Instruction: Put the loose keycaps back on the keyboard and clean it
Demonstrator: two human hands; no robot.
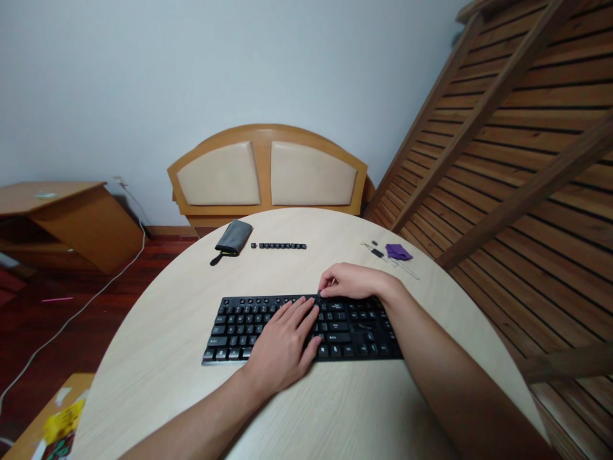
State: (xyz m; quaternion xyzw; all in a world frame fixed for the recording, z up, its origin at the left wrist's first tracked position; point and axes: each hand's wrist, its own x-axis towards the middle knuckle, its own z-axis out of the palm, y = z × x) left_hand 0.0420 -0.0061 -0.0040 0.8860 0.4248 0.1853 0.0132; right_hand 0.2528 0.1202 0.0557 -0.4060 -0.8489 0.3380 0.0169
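A black keyboard (234, 326) lies across the round table before me, its letters facing away from a plain upright view. My left hand (287, 345) rests palm down over the middle of its keys, fingers stretched out. At the keyboard's far edge, right of centre, my right hand (347, 281) is bent inward with thumb and fingertips pinched together. Whatever sits between those fingertips is too small and hidden to name. Beyond the keyboard, several small black keycaps (282, 246) stand in a line, with a single keycap (253, 245) just left of them.
On the pale round table (158, 338) a dark grey pouch (234, 237) lies at the back left. A purple cloth (398, 252) is at the back right, beside a thin wire tool with a dark middle (377, 253). Wooden slats (541, 160) rise close to the right edge.
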